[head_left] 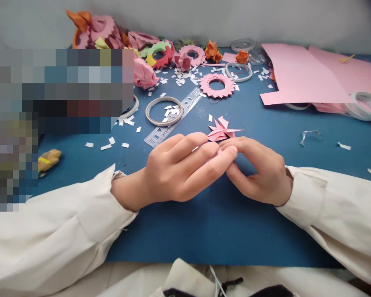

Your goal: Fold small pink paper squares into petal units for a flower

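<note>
My left hand (pixel 182 169) is closed, its fingertips meeting those of my right hand (pixel 256 169) above the table's middle. The right hand is pinched, thumb below the forefinger. A tiny pinkish bit shows where the fingertips touch; what they hold, if anything, is mostly hidden behind the left fingers. Just beyond the fingertips lie pink folded paper pieces (pixel 223 129) with pointed ends, in a small heap. A clear plastic ruler (pixel 185 108) lies slantwise beyond the left hand, with a tape roll (pixel 147 111) resting across it.
A pink folded paper ring (pixel 205 87) lies farther back. Colourful paper pieces, including an orange one (pixel 213 51), crowd the rear left. Pink sheets (pixel 299 72) and a tape roll (pixel 366 105) are at right. White paper scraps are scattered about. A yellow-brown object (pixel 50 160) sits at left.
</note>
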A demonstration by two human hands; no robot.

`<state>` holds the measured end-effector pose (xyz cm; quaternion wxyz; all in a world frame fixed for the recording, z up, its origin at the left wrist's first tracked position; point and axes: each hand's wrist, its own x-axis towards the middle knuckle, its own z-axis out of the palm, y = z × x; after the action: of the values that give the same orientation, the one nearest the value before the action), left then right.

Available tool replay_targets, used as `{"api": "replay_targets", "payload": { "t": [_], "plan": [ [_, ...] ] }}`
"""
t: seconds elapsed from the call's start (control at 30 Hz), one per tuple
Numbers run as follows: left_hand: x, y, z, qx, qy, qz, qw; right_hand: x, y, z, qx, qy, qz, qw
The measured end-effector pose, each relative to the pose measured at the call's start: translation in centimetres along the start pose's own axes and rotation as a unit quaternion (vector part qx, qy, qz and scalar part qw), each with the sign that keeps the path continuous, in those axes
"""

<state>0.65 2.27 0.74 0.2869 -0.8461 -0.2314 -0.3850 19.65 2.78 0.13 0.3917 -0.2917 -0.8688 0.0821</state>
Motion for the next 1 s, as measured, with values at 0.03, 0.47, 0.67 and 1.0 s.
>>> {"api": "replay_targets", "payload": {
  "t": [0.03,0.47,0.67,1.0],
  "plan": [
    [-0.05,0.07,0.06,-0.01,-0.005,-0.015,1.0,0.02,0.01,0.01,0.0,0.006,-0.006,1.0],
    [0.07,0.1,0.33,-0.076,-0.05,-0.067,0.994,0.14,0.02,0.04,-0.006,0.013,-0.027,1.0],
    [0.13,0.08,0.04,-0.076,-0.066,-0.064,0.993,0.17,0.12,-0.17,0.011,0.002,-0.04,0.999],
    [-0.54,-0.22,-0.16,-0.036,-0.045,-0.018,0.998,0.1,0.39,-0.28,-0.015,-0.003,-0.087,0.996]
  ]
}}
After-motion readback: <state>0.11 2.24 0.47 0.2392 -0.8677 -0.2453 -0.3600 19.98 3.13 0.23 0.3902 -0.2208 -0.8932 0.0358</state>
